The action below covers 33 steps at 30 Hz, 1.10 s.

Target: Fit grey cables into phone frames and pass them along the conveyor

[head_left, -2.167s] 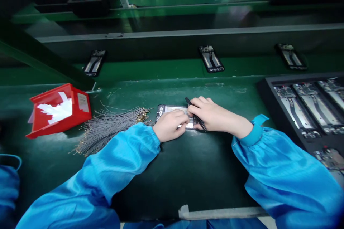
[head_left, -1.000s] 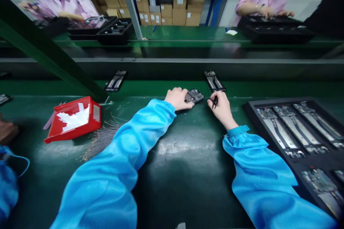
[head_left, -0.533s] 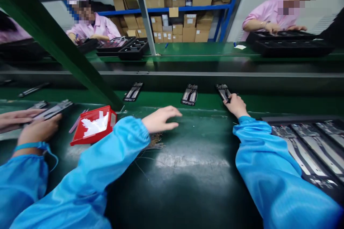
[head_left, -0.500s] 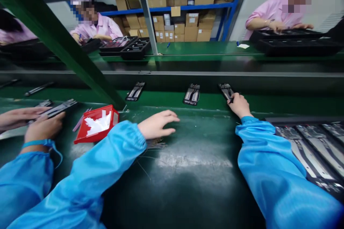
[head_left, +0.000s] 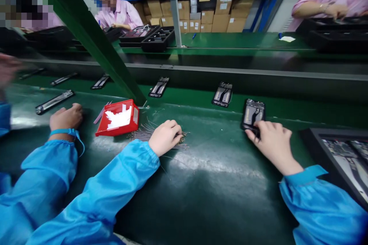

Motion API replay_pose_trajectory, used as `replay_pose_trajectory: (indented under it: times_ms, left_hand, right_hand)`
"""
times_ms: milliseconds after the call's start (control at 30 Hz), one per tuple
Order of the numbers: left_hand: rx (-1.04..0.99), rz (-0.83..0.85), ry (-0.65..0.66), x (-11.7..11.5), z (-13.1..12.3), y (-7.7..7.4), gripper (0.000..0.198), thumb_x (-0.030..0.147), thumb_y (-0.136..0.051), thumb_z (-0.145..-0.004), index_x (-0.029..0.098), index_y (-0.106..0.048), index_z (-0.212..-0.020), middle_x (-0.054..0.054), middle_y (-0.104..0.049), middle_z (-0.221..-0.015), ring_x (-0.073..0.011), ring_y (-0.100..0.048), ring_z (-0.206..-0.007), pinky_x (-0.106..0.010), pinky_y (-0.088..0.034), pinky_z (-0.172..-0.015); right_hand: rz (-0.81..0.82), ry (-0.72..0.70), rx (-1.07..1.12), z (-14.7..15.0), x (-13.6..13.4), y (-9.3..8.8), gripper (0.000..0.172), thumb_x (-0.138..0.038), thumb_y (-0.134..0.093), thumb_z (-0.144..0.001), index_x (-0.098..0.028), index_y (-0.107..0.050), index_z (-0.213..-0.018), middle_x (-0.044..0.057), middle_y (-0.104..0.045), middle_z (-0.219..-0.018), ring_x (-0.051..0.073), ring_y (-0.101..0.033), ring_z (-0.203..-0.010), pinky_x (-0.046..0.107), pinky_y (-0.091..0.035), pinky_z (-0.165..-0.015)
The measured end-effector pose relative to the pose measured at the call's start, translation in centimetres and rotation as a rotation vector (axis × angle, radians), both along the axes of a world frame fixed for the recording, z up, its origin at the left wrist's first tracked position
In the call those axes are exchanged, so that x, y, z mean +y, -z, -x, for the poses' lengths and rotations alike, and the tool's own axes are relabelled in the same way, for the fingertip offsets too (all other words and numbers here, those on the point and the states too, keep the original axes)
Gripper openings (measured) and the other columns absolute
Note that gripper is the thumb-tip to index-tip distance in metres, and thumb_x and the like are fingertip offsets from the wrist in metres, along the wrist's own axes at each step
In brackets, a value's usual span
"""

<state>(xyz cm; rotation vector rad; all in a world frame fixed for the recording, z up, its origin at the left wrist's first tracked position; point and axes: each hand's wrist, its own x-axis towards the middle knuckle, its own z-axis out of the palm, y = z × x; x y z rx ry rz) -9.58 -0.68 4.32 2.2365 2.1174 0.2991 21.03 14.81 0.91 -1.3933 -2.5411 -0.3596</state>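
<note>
My right hand [head_left: 274, 143] grips the lower end of an opened phone body [head_left: 253, 114], thumb and fingers closed on its edges. The phone's inner side faces up, with a dark flex strip over pale metal. On the green bench, a loose bundle of thin wires [head_left: 145, 132] spreads out under my left hand [head_left: 166, 138]. The fingers of that hand are curled down and pinched among the wires at their right end; how many they hold is hidden. Just left of the bundle sits a red bin [head_left: 135, 116] with white paper strips [head_left: 119, 116].
More phone bodies lie along the green belt [head_left: 184, 99], including one phone body [head_left: 223, 94] ahead. A black tray [head_left: 312, 141] of phone bodies stands at right. A green post [head_left: 94, 42] slants across the left. A co-worker's hand [head_left: 66, 116] rests at left near another phone body.
My right hand has drawn the phone body off the belt toward me. My left hand has gone from spread fingers to curled ones on the wires. The neighbour's phone body now lies on the bench.
</note>
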Motion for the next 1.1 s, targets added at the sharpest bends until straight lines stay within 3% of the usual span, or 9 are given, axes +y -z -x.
replay_pose_trajectory:
  times_ms: [133, 267, 433, 600, 867, 1100]
  left_hand:
    - [-0.04, -0.022, 0.133, 1.7, -3.7, 0.6, 0.012, 0.02, -0.045, -0.084, 0.017, -0.056, -0.079, -0.004, -0.053, -0.084, -0.0168, -0.05, -0.08, -0.029, -0.043, -0.072]
    - [-0.055, 0.008, 0.24, 2.3, -7.2, 1.7, 0.016, 0.025, -0.04, -0.088, 0.02, -0.055, -0.086, -0.002, -0.052, -0.082, -0.0159, -0.052, -0.077, -0.028, -0.044, -0.07]
    - [-0.2, 0.034, 0.229, 2.6, -8.0, 3.0, 0.011, 0.018, -0.044, -0.086, 0.019, -0.054, -0.088, -0.001, -0.054, -0.081, -0.0141, -0.053, -0.078, -0.025, -0.044, -0.072]
    - [-0.224, 0.026, 0.227, 3.1, -8.0, 3.2, 0.011, 0.019, -0.045, -0.085, 0.019, -0.056, -0.084, -0.001, -0.053, -0.078, -0.0137, -0.054, -0.076, -0.024, -0.045, -0.07]
    - [-0.17, -0.068, 0.24, 3.5, -8.3, 3.7, 0.016, 0.022, -0.044, -0.086, 0.018, -0.058, -0.079, -0.002, -0.055, -0.077, -0.0141, -0.052, -0.075, -0.024, -0.044, -0.065]
    - [-0.119, -0.132, 0.259, 3.5, -8.2, 4.2, 0.02, 0.023, -0.042, -0.086, 0.018, -0.058, -0.077, -0.002, -0.055, -0.073, -0.0142, -0.051, -0.072, -0.025, -0.042, -0.064]
  right_hand:
    - [0.109, -0.424, 0.091, 2.1, -5.0, 0.5, 0.021, -0.032, -0.047, -0.082, -0.017, -0.056, -0.093, 0.011, -0.056, -0.091, 0.027, -0.046, -0.088, 0.038, -0.034, -0.071]
    - [0.215, -0.575, 0.141, 4.0, -7.5, 0.6, 0.016, -0.02, -0.043, -0.083, -0.017, -0.058, -0.086, 0.008, -0.054, -0.078, 0.022, -0.048, -0.075, 0.034, -0.036, -0.067]
    - [0.439, -0.603, 0.343, 4.9, -7.1, 0.2, 0.012, -0.022, -0.048, -0.081, -0.018, -0.055, -0.09, 0.006, -0.059, -0.08, 0.02, -0.054, -0.075, 0.032, -0.041, -0.068]
    - [0.688, -0.484, 0.688, 4.8, -6.0, -0.6, 0.013, -0.027, -0.048, -0.085, -0.021, -0.058, -0.089, 0.003, -0.061, -0.081, 0.017, -0.058, -0.074, 0.03, -0.045, -0.067]
    - [0.698, -0.49, 0.818, 5.0, -5.5, -0.7, 0.012, -0.021, -0.048, -0.083, -0.021, -0.06, -0.084, 0.004, -0.053, -0.086, 0.018, -0.054, -0.084, 0.036, -0.044, -0.077]
    - [0.719, -0.352, 0.914, 5.1, -5.6, -0.2, 0.008, -0.015, -0.053, -0.076, -0.019, -0.057, -0.081, 0.003, -0.059, -0.082, 0.018, -0.057, -0.08, 0.034, -0.046, -0.072]
